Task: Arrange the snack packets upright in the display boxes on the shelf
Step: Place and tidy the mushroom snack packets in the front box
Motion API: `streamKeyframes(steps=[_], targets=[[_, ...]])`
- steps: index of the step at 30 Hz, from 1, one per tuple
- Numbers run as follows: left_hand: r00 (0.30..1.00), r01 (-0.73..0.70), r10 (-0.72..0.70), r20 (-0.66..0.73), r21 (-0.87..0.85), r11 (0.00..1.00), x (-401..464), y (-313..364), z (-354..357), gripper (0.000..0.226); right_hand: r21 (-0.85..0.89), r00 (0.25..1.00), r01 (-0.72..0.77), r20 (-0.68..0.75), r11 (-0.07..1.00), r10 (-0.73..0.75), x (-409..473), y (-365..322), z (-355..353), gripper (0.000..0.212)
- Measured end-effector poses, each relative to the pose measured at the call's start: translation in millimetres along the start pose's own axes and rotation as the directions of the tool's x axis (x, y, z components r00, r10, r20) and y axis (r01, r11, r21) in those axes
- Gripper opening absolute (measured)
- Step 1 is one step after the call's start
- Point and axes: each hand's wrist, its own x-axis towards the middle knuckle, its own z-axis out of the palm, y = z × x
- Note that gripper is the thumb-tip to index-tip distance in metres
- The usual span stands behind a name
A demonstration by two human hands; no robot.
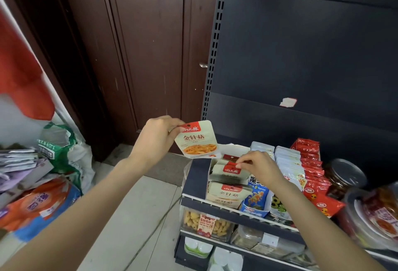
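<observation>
Fingers (240, 161) of the right hand (261, 168) are pinching the red top edge of a packet in the box (228, 170), apparently tipping the row aside to open a slot in the display box (210, 168) at the left end of the shelf (237, 210). Meanwhile, the left hand (156, 139) is gripping a loose mushroom packet (197, 140) by its upper corner, thumb and fingers curled on the header, and is holding it upright above and just left of the box so it is ready to drop in vertically. Neighbouring rows of white packets (287, 158) and red packets (311, 163) are standing alongside.
</observation>
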Motion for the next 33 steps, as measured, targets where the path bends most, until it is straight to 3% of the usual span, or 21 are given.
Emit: streamKeyframes(steps=[3,7,14,18,25,29,33], targets=[[1.000,-0.003,0.003,0.002,0.007,1.000,3.5,4.0,0.2,0.023,-0.009,0.996,-0.009,-0.087,1.000,0.008,8.2,0.9,-2.2,0.011],[1.000,0.004,-0.004,0.002,0.024,1.000,5.8,7.4,3.0,0.025,-0.173,0.980,0.000,-0.198,0.985,-0.034,16.5,-0.1,-4.2,0.017],[1.000,0.023,-0.023,-0.020,0.028,0.999,10.8,7.9,1.6,0.025,-0.373,0.975,0.078,-0.165,0.925,-0.148,23.2,-4.6,-5.4,0.022],[0.999,-0.024,0.024,0.042,-0.002,1.000,10.5,7.1,-0.4,0.021,-0.332,0.958,0.091,-0.229,0.939,-0.174,26.0,-0.9,-5.6,0.021],[0.986,-0.082,0.084,0.147,-0.018,0.996,21.3,28.0,34.0,0.023,-0.219,0.983,0.012,-0.175,0.976,-0.051,44.5,-3.8,-7.4,0.011],[0.977,-0.122,0.126,0.172,-0.034,0.992,33.3,43.5,45.0,0.025,0.004,0.998,0.014,-0.066,1.000,-0.014,49.8,3.4,-16.5,0.023],[0.970,-0.164,0.171,0.173,-0.051,0.985,38.3,45.2,47.3,0.025,0.037,0.996,0.067,0.051,0.997,-0.068,49.7,9.6,-25.2,0.021]])
